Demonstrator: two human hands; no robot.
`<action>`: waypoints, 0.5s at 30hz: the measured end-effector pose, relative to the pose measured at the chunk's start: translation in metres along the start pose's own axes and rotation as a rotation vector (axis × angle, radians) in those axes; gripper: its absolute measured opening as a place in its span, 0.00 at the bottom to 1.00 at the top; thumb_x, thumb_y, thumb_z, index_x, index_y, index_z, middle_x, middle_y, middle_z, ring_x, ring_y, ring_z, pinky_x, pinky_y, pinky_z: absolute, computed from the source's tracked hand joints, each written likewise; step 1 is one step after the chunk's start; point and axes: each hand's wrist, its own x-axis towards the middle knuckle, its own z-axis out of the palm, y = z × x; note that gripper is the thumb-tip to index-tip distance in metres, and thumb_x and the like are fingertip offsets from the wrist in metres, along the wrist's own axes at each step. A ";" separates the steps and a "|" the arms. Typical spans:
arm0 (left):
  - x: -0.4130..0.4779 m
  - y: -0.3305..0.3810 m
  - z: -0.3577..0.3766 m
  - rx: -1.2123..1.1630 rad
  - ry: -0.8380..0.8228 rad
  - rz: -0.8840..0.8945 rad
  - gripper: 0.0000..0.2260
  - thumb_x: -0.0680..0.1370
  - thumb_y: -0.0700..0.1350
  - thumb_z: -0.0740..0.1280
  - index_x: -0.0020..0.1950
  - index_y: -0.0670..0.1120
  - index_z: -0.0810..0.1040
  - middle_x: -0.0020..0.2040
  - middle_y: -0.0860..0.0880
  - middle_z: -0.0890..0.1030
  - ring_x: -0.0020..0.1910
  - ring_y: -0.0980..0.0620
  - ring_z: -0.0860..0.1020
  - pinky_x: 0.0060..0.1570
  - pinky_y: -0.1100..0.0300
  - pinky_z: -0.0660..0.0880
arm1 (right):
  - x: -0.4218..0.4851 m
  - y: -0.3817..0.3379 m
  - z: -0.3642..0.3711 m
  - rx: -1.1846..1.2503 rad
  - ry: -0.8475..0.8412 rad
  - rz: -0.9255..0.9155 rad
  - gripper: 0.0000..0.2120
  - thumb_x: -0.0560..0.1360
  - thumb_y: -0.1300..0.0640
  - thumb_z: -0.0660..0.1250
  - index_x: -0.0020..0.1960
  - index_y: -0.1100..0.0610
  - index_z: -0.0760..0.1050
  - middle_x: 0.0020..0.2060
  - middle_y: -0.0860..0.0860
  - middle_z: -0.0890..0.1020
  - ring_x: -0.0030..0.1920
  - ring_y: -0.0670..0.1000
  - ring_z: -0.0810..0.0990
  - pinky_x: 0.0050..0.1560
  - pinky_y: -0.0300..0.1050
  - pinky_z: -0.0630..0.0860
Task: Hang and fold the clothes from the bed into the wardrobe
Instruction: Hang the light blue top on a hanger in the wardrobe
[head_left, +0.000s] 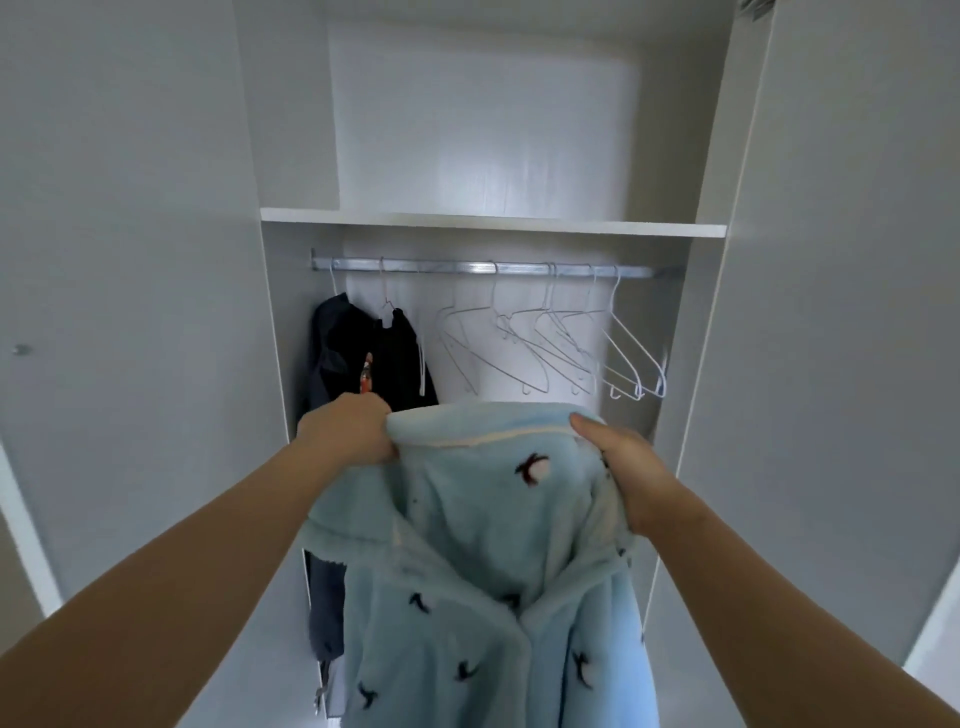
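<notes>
Two arms reach forward in the head view, toward an open wardrobe (696, 322). Our left hand (345, 428) bunches one top corner of a fluffy pale-blue robe (467, 545); our right hand (621, 467) curls round the other. We see the robe hanging between them, in front of the wardrobe, below its rail (467, 267). Dark clothes (374, 348) hang at the rail's left end, white wire hangers (561, 343) to their right.
</notes>
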 end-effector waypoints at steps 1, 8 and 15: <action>0.006 -0.010 0.006 0.005 0.042 -0.054 0.07 0.73 0.46 0.64 0.49 0.46 0.78 0.45 0.48 0.77 0.44 0.48 0.76 0.44 0.55 0.74 | 0.006 0.003 0.009 0.001 0.022 -0.016 0.12 0.74 0.54 0.68 0.48 0.63 0.80 0.38 0.60 0.84 0.38 0.58 0.83 0.47 0.51 0.79; 0.035 -0.047 0.026 -1.211 -0.162 -0.427 0.09 0.75 0.44 0.67 0.49 0.38 0.75 0.42 0.41 0.78 0.38 0.45 0.75 0.37 0.55 0.74 | 0.049 0.026 0.049 -0.102 0.072 -0.134 0.10 0.75 0.58 0.67 0.35 0.59 0.77 0.25 0.51 0.81 0.28 0.48 0.79 0.31 0.38 0.77; 0.066 -0.052 0.018 -1.812 -0.172 -0.625 0.11 0.78 0.48 0.63 0.46 0.41 0.78 0.28 0.43 0.80 0.35 0.44 0.76 0.23 0.57 0.77 | 0.098 0.041 0.084 -0.320 -0.137 0.042 0.08 0.73 0.58 0.67 0.36 0.56 0.77 0.34 0.54 0.80 0.38 0.54 0.78 0.45 0.46 0.75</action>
